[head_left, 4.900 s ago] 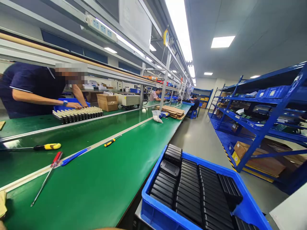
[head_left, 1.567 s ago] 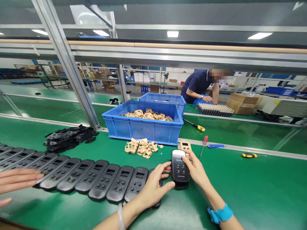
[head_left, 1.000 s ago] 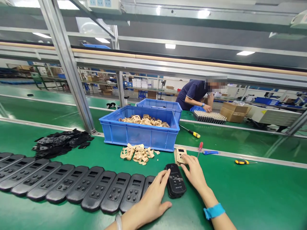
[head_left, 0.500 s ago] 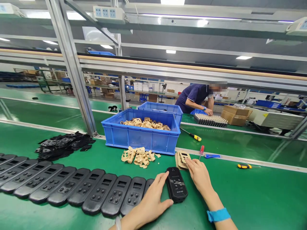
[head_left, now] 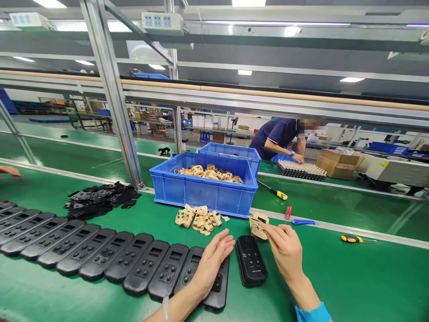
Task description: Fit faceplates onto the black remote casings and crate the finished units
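Note:
My right hand [head_left: 286, 246] pinches a thin tan sheet with cut-outs [head_left: 257, 220], lifting it at an angle over a small stack of similar sheets. Left of it, a black handheld device with a glossy front panel [head_left: 251, 261] lies on the green bench, touched by neither hand. My left hand [head_left: 214, 255] hovers over the end of a row of black casings [head_left: 137, 264], its fingers stretched out and nothing in them. These casings have button holes and a slotted window, and my hand partly hides the last ones.
A blue bin [head_left: 204, 192] full of tan scraps stands behind a scrap heap [head_left: 199, 219]. Black panels [head_left: 100, 199] are piled at left. Screwdrivers [head_left: 355, 239] and a blue cutter [head_left: 303, 222] lie at right. A co-worker [head_left: 278, 136] bends over parts beyond; another person's hand [head_left: 9, 171] shows far left.
My left hand has moved left, away from the glossy device and over the casings. My right hand has raised the tan sheet from the stack. The view has shifted slightly left.

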`<control>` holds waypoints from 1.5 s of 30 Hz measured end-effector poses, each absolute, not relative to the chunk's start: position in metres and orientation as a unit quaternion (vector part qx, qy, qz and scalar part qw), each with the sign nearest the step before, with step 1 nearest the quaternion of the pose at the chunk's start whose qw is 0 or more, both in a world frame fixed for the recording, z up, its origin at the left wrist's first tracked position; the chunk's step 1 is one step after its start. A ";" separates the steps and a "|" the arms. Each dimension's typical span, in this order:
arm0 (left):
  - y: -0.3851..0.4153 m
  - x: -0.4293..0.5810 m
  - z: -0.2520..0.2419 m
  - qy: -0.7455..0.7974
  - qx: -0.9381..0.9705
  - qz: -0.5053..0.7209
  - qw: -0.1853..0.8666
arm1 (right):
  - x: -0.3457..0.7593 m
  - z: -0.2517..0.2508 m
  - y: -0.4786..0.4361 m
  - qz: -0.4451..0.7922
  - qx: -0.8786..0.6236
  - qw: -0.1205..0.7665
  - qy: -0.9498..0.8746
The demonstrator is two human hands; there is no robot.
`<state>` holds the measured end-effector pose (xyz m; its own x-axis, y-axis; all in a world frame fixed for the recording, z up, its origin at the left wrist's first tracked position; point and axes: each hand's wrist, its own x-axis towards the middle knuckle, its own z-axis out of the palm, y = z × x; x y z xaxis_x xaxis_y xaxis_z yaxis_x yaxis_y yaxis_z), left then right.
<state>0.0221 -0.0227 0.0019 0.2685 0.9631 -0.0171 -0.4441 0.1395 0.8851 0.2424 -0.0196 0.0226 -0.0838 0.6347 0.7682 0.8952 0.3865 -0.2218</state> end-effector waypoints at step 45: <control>-0.034 -0.006 0.025 0.199 0.397 0.354 0.823 | 0.202 0.032 -0.053 0.190 -0.442 0.696 -0.533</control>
